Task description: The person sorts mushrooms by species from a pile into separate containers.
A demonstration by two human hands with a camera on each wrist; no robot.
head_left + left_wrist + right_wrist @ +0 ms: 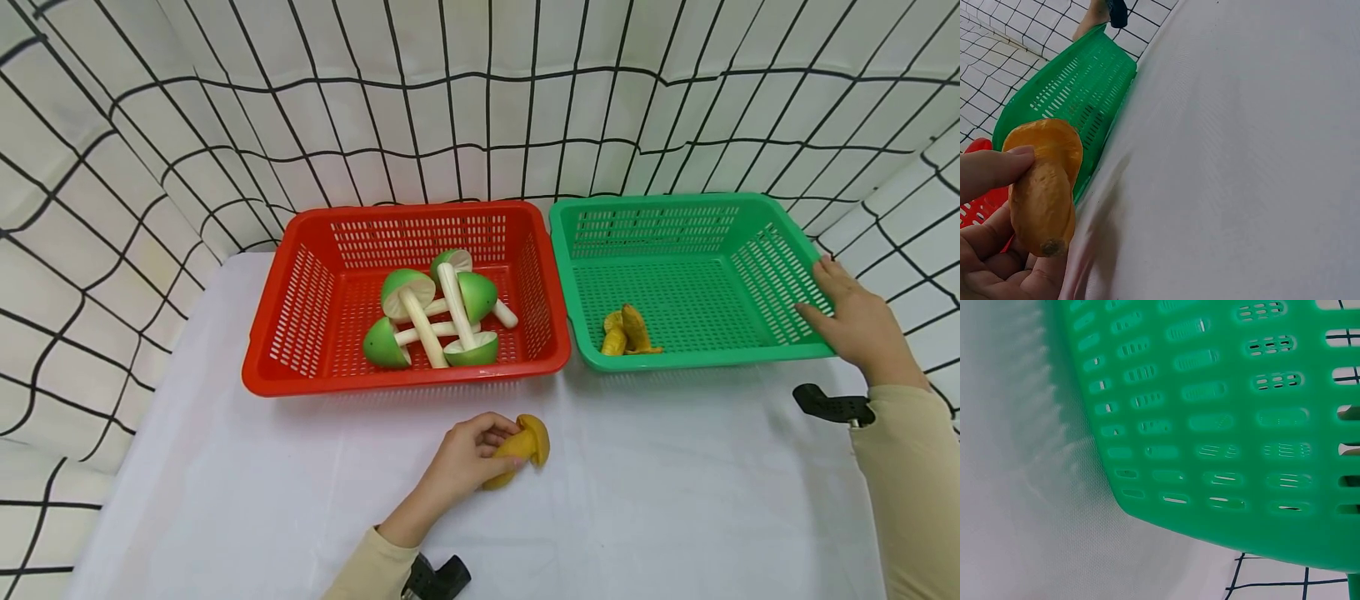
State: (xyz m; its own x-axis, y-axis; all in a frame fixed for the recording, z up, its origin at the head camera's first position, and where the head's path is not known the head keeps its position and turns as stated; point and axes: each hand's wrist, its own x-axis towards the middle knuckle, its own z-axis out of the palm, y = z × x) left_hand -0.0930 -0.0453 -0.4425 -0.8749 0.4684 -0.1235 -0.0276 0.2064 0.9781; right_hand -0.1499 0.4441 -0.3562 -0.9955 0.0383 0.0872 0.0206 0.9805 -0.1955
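Note:
A yellow-brown toy mushroom [534, 439] is pinched between the thumb and fingers of my left hand [467, 461], over the white cloth in front of the baskets. In the left wrist view the mushroom [1044, 200] shows its stem end, with the thumb across it near the cap. My right hand [862, 321] holds the right rim of the green basket [697, 350]. Two or so yellow mushrooms [634, 327] lie at that basket's front left. Only the basket's slotted side [1222, 437] shows in the right wrist view; the right hand is hidden there.
Left of the green basket, touching or nearly so, stands a red basket [300, 379] with several green-capped, white-stemmed mushrooms [420, 321]. Behind both rises a white wall with black grid netting [487, 117]. White cloth [637, 483] covers the table.

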